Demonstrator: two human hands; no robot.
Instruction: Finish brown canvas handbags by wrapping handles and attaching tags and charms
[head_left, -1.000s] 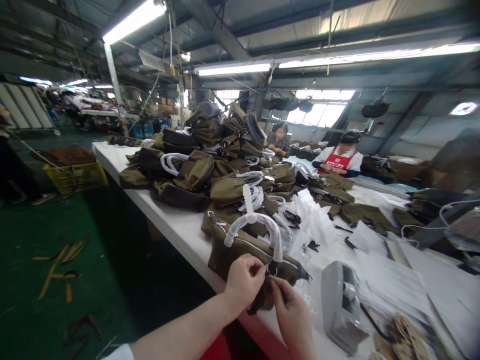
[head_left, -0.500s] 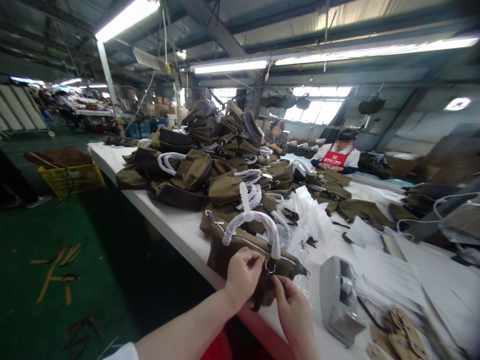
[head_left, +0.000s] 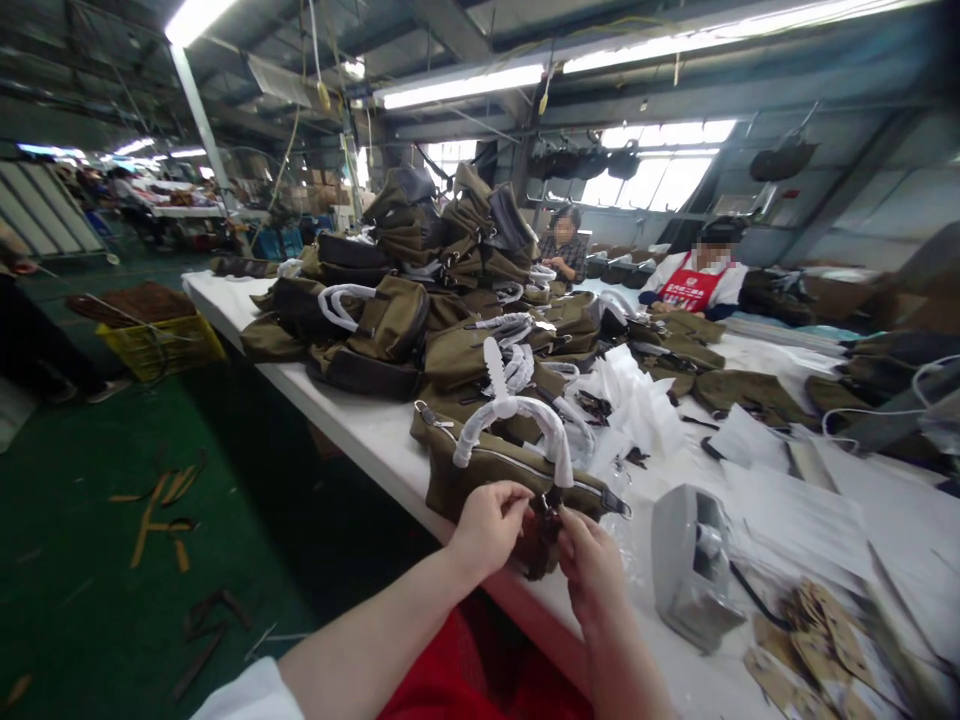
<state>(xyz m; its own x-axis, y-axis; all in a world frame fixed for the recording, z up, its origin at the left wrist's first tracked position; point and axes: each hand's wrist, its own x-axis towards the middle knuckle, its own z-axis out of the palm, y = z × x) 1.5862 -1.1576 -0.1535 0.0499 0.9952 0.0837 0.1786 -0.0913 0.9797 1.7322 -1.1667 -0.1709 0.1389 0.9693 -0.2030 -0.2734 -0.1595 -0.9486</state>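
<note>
An olive handbag with a silver zipper stands at the table's front edge. Its arched handle is wrapped in white film, and a white ridged strip sticks up from it. Below the handle's near end hangs a dark brown leather strap near a metal ring. My left hand pinches the strap from the left, its thumb and forefinger pressed together. From the right, my right hand grips the same strap with bent fingers. The fingertips partly cover the strap and ring.
Many olive bags are heaped behind. White paper lies beside them. A grey tape dispenser and tan cut pieces are at right. Across the table sit a person in a red apron and another person. A yellow crate stands on the floor.
My right hand has moved up and closer to my left hand, at the strap just under the ring. The camera view has shifted slightly; the bag stays in place.
</note>
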